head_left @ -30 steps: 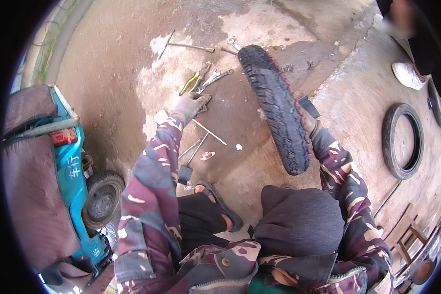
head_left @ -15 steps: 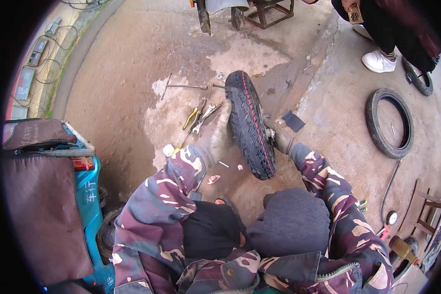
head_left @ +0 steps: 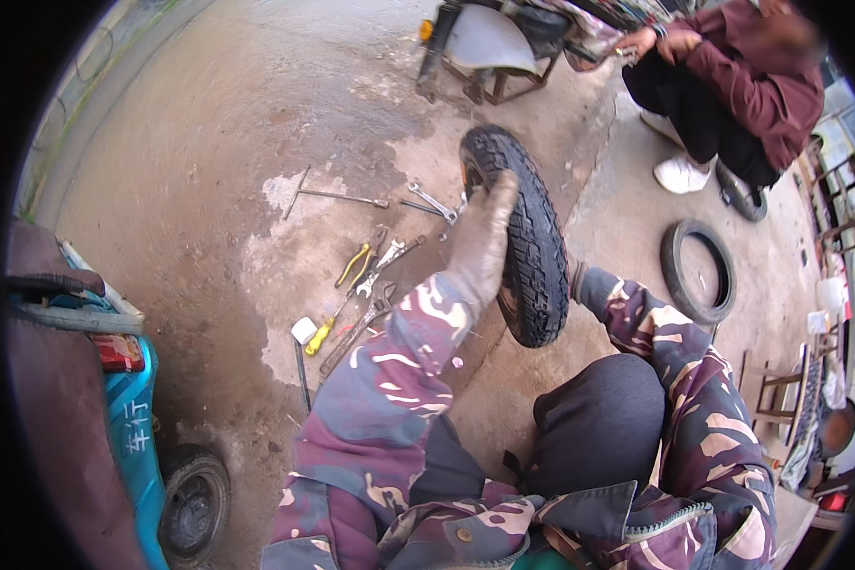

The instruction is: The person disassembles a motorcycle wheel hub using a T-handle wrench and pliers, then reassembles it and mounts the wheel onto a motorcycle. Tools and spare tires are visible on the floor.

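Observation:
A small wheel (head_left: pixel 539 256) with a black knobby tyre is upright in front of me, tilted a little, its tread toward me. Part of an orange rim shows on its left side. My left hand (head_left: pixel 483 242), in a dirty pale glove, grips the wheel from the left, with fingers over the tread. Only a sliver of my right hand (head_left: pixel 577 274) shows at the wheel's right side; its fingers are hidden behind the tyre. On the ground to the left lie yellow-handled pliers (head_left: pixel 354 267), a yellow screwdriver (head_left: pixel 321 334), a combination spanner (head_left: pixel 434 203) and a T-handle wrench (head_left: pixel 337 198).
A loose tyre (head_left: pixel 674 271) lies to the right. Beyond it crouches another person in a maroon top (head_left: pixel 755 95). A blue vehicle (head_left: pixel 133 418) with a small wheel stands at left. At the far side is a stand (head_left: pixel 518 84) under a motorbike part.
The wheel has turned, hiding its red tread line and the hub side. My left hand has moved up and right onto the tread; my right hand is more hidden. The view has shifted.

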`<state>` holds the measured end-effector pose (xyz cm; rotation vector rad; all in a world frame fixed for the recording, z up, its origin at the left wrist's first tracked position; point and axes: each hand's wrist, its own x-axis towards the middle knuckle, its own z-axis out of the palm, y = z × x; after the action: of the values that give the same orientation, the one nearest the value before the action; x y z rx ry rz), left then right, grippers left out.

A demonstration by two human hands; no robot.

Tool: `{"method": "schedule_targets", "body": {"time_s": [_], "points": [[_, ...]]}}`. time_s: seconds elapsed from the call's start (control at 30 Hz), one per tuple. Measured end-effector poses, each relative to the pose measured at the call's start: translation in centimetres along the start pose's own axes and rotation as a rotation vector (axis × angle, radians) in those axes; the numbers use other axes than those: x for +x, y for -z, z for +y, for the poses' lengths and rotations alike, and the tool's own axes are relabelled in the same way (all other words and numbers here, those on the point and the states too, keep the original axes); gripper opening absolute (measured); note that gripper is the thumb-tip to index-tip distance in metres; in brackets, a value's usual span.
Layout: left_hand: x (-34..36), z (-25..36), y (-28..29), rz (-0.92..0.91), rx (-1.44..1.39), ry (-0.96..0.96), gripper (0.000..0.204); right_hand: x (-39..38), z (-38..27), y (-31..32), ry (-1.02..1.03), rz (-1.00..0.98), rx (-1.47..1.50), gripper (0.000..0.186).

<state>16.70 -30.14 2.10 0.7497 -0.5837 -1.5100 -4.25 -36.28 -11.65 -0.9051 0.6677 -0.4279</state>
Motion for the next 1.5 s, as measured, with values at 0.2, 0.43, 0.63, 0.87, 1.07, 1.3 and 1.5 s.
{"method": "schedule_targets", "body": {"time_s": [0.2, 0.43, 0.63, 0.87, 1.07, 1.3, 1.5], "points": [[0.7, 1.5, 2.6, -0.005, -0.052, 0.048, 0.047, -0.4, -2.2, -2.4, -0.182, 0.13, 0.096, 0.076], [0.8, 2.7, -0.3, -0.048, -0.11, -0.026, 0.049, -1.3, -3.5, -1.8, -0.127, 0.192, -0.039, 0.072], [2.0, 2.5, 0.2, -0.01, 0.047, -0.082, 0.063, 1.6, -3.2, -2.0, -0.14, 0.184, 0.005, 0.069], [1.3, 3.4, 3.5, -0.042, 0.039, 0.052, 0.062, 5.0, -2.2, -2.6, -0.18, 0.043, 0.294, 0.058], [5.8, 2.3, 3.7, 0.041, 0.231, 0.086, 0.052, 8.7, -1.4, -0.9, -0.05, -0.081, 0.433, 0.052], [11.8, 1.9, 2.5, 0.157, 0.345, 0.102, 0.046, 14.1, -3.9, 2.6, -0.219, -0.108, 0.471, 0.055], [16.4, 1.4, 2.7, 0.254, 0.244, 0.029, 0.05, 19.1, -6.5, 6.1, -0.217, -0.33, 0.575, 0.064]]}}
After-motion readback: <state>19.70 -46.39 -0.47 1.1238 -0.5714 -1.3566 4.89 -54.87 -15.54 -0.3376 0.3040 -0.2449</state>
